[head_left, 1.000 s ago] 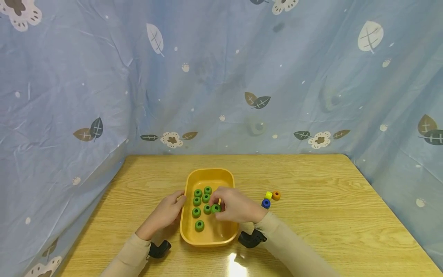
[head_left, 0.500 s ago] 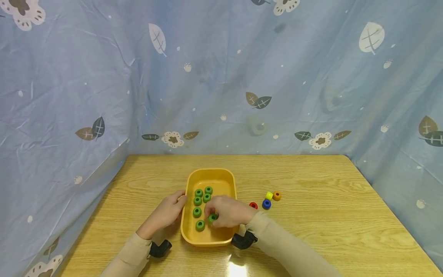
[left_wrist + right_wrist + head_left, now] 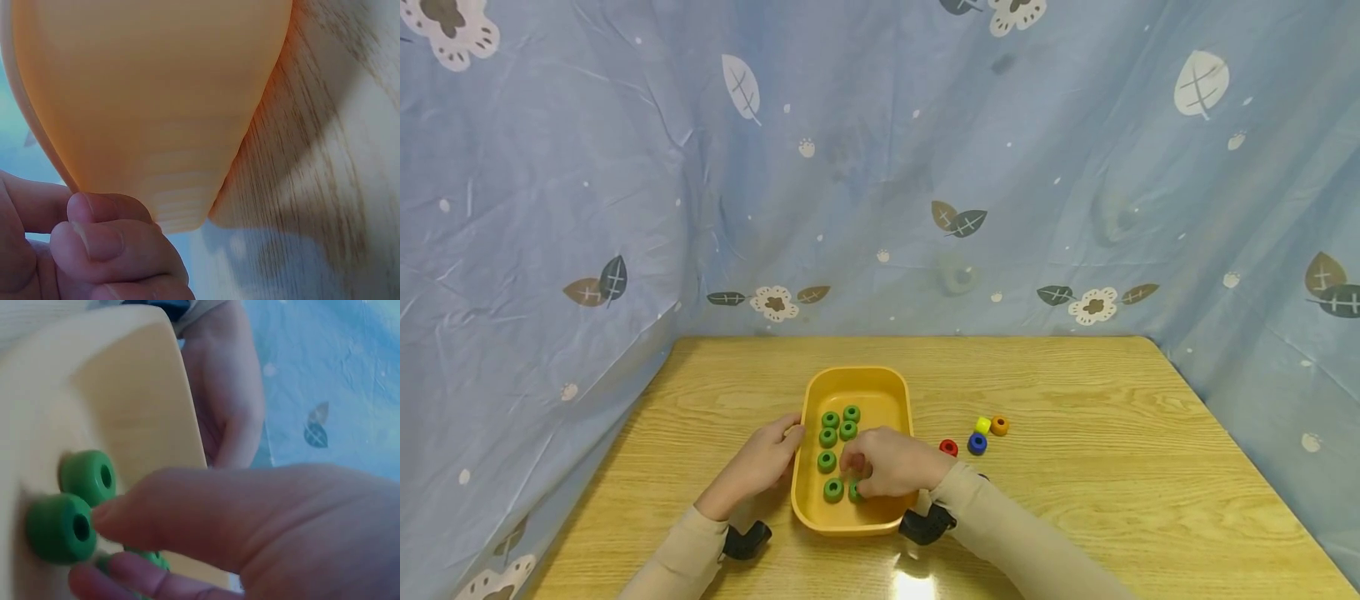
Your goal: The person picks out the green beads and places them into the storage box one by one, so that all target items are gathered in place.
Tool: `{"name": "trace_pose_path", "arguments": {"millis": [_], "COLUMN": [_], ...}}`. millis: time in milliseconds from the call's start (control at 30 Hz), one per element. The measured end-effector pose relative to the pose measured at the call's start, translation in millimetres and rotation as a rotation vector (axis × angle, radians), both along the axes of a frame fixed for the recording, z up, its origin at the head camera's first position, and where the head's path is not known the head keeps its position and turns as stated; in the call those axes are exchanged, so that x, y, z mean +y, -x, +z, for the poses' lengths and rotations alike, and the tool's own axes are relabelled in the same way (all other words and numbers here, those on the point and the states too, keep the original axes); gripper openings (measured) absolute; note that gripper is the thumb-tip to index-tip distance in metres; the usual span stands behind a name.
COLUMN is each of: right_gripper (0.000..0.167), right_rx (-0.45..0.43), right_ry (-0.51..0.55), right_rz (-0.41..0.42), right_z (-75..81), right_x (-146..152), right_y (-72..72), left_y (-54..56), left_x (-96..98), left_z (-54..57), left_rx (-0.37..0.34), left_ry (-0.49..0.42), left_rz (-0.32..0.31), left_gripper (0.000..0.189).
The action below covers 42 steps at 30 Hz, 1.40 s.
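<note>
A yellow tray (image 3: 889, 379) stands on the table with several round green beads (image 3: 827, 462) on its floor, each with a hole. At its left rim, my left hand (image 3: 765, 457) holds the tray wall; the curled fingers (image 3: 119, 250) show in the left wrist view. My right hand (image 3: 891, 460) reaches into the tray from the right. In the right wrist view the thumb lies against or very near one green bead (image 3: 59, 528), the fingers spread apart from it below. That bead sits on the tray floor next to another bead (image 3: 89, 478).
Right of the tray lie a red bead (image 3: 949, 447), a blue bead (image 3: 977, 443), a yellow bead (image 3: 983, 426) and an orange bead (image 3: 1000, 425). Another dark piece is partly hidden behind the right sleeve. A blue patterned cloth (image 3: 880, 167) hangs behind the wooden table (image 3: 1090, 450).
My right hand has carried a green bead down and toward the tray's near end, set it beside the nearest bead, and loosened its fingers. The left hand stays on the rim.
</note>
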State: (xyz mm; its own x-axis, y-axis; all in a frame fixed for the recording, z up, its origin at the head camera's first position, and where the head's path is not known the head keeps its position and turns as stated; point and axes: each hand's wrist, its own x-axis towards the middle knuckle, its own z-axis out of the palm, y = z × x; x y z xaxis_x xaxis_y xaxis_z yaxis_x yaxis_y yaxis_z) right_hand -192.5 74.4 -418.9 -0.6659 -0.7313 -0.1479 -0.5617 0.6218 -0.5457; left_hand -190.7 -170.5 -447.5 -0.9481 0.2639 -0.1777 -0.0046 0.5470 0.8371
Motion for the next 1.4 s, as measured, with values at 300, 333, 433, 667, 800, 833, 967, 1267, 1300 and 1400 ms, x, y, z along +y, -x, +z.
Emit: {"name": "trace_pose_path", "arguments": {"millis": [300,333,433,667,800,833,967,1267,1300,1400], "right_gripper": [0.024,0.023,0.022,0.023,0.025,0.025,0.025,0.027,0.028,0.032], "right_rx": [-0.029,-0.038,-0.065,-0.033,0.005,0.012,0.025,0.144,0.161,0.226], "right_ry": [0.150,0.163,0.211,0.327,0.355,0.359,0.378,0.429,0.435,0.445], "right_rz": [-0.015,-0.017,-0.028,-0.034,-0.060,-0.070,-0.113,-0.201,-0.212,-0.256], "right_z": [3.8,4.8,9.6,22.7,28.6,29.8,33.6,43.6,44.6,48.0], "right_x": [10,12,17,35,46,48,59,80,82,90], "right_y": [2.2,2.2,1.3,-4.0,-7.2,-8.1,-11.8,-15.0,-14.6,-14.1], "left_y": [0.8,1.0,1.2,-0.3,-1.1,-1.3,-1.6,-1.0,-1.1,-1.1], "left_x": [1.3,1.4,1.7,1.6,0.9,0.5,-0.9,-1.1,-1.2,-1.4], "left_z": [1.8,1.6,1.4,-0.5,-1.8,-2.2,-3.1,-0.1,0.0,1.1], "left_rx": [0.005,0.003,-0.001,-0.023,-0.024,-0.023,-0.029,-0.009,-0.007,-0.004], "left_ry": [0.015,0.016,0.011,-0.010,-0.017,-0.017,-0.019,-0.014,-0.016,-0.018], "left_rz": [-0.001,-0.003,-0.005,0.013,0.015,0.013,0.006,-0.010,-0.011,-0.020], "left_gripper": [0.047,0.047,0.047,0.046,0.046,0.046,0.045,0.046,0.046,0.047]}}
